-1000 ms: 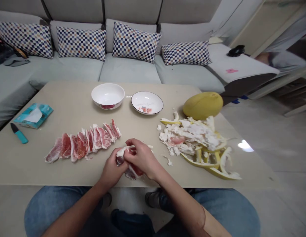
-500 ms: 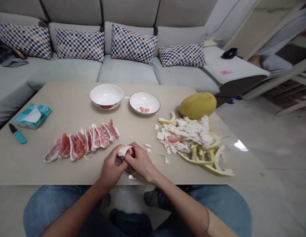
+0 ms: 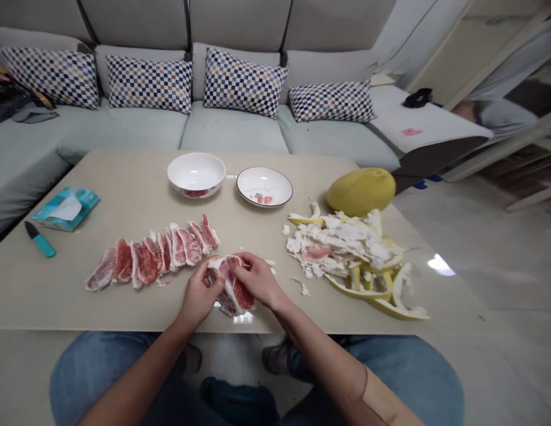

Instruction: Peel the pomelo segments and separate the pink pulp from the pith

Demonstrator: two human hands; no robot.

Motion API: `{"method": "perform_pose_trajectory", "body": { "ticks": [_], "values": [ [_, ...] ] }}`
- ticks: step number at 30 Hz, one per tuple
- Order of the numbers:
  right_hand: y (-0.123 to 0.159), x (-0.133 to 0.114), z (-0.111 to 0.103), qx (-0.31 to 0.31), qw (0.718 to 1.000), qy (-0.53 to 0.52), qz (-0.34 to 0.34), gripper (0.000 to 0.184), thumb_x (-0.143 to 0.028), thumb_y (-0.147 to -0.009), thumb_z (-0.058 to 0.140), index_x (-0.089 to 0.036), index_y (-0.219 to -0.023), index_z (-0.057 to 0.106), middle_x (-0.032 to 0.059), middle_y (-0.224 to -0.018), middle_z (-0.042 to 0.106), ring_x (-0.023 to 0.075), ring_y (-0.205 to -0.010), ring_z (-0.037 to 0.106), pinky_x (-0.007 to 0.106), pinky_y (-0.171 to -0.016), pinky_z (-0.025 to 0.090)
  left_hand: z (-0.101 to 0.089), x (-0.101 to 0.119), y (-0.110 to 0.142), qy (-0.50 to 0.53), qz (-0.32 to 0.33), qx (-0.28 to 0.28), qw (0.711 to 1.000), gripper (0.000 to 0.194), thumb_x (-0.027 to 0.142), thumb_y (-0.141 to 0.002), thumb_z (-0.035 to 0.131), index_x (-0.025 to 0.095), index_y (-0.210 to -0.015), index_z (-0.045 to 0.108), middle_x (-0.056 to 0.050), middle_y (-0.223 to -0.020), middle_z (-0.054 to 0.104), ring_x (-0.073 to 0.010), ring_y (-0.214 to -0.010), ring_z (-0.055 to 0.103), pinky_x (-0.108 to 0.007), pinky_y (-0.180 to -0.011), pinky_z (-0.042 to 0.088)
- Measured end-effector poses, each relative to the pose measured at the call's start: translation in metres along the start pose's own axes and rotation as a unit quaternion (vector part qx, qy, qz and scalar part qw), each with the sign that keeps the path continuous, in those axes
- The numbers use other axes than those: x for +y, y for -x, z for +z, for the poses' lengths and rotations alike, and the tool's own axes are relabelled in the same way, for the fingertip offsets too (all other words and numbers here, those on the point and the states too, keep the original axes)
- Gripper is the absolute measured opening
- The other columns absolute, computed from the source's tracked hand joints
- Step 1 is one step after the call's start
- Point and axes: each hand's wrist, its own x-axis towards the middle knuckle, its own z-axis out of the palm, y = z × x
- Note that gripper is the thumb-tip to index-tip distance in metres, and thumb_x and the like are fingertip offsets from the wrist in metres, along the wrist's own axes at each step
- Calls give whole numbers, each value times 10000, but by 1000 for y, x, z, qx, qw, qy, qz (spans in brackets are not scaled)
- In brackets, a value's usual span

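Note:
Between my two hands, just above the table's near edge, is a chunk of red pomelo (image 3: pixel 231 290) with white pith and membrane on it. My left hand (image 3: pixel 199 294) grips its left side, thumb on the membrane. The fingers of my right hand (image 3: pixel 258 279) are closed on its upper right side, and red flesh shows below them. To the left lies a row of several pomelo segments (image 3: pixel 151 257), partly covered in whitish membrane. On the right is a heap of torn white pith (image 3: pixel 346 239) with curved yellow peel strips (image 3: pixel 390 293).
A whole yellow pomelo (image 3: pixel 361 192) sits behind the heap. Farther back stand a white bowl (image 3: pixel 196 171) and a dark-rimmed plate (image 3: pixel 275 180) with small red bits. At left lie a tissue pack (image 3: pixel 66 208) and a teal-handled knife (image 3: pixel 41 239). A sofa (image 3: pixel 235 130) runs behind the table (image 3: pixel 137 313).
The pomelo chunk has turned and opened up between my hands, so more red flesh shows. My right hand has shifted slightly right. The whole view has moved a little.

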Motion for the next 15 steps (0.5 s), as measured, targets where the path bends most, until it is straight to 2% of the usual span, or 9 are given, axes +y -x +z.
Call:
{"method": "perform_pose_trajectory", "body": {
  "ticks": [3, 6, 10, 15],
  "values": [
    [1, -1, -2, -8, 1000, 5, 6, 202, -275, -775, 537, -161, -894, 654, 18, -820, 682, 159, -736, 616, 251, -671, 482, 3, 0, 0, 12, -5, -7, 1000, 365, 352, -824, 583, 174, -1143, 580, -89, -1086, 706, -202, -958, 681, -309, -838, 541],
    [5, -4, -2, -2, 999, 33, 6, 163, -254, -737, 580, -181, -874, 629, -17, -739, 633, 148, -681, 573, 241, -634, 445, 6, 2, 2, 9, -7, -3, 1000, 353, 301, -819, 585, 184, -1151, 578, -86, -1136, 686, -203, -1011, 663, -313, -883, 526],
    [15, -7, -4, 3, 997, 73, 5, 154, -247, -707, 625, -196, -852, 616, -25, -745, 595, 143, -676, 520, 246, -631, 396, 6, 3, 8, -52, 23, 26, 998, 364, 250, -806, 589, 195, -1166, 579, -75, -1195, 655, -210, -1119, 608, -327, -973, 477],
    [24, -2, -5, -27, 997, 70, 11, 150, -282, -750, 611, -199, -868, 568, -40, -707, 552, 133, -633, 499, 232, -569, 369, 4, -1, 13, -103, 63, 38, 992, 385, 257, -811, 597, 204, -1192, 585, -88, -1206, 647, -224, -1059, 639, -319, -874, 542]
  ]
}}
